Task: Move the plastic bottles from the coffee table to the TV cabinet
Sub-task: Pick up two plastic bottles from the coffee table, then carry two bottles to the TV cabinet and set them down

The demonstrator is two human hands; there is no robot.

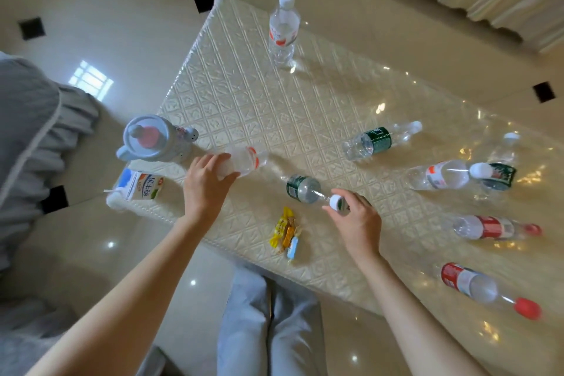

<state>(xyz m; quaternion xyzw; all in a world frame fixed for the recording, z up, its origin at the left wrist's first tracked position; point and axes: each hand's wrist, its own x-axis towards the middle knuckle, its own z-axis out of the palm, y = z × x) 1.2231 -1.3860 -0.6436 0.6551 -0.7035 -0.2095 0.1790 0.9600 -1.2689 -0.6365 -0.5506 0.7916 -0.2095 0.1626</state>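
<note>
Left hand: the left hand point(207, 183) was curled round the base end of a clear bottle with a red band point(244, 160), which lay on its side at about 9 o'clock on the coffee table point(244, 94), just beside a grey jug point(152, 139).
Right hand: the right hand point(357, 217) pinched the white cap of a green-label bottle point(303, 189) near 6 o'clock, thumb and fingers closed on the cap end.
Doing it well: a grip on the cap alone would likely let that bottle swing, so taking it at the neck or shoulder looked safer; the left bottle seemed light and thin, so a gentle squeeze should do.
Other bottles: one stood upright point(283, 27) at 12 o'clock; the rest lay between 3 and 5 o'clock, still to be moved.
Also there: a milk carton point(143, 188) at 8 o'clock, sweets point(285, 232) at 6.
Hard to see: the TV cabinet was not in view; a clear bottle point(505, 151) at the right edge was lost in glare; whether the bottles were empty could not be told.
</note>
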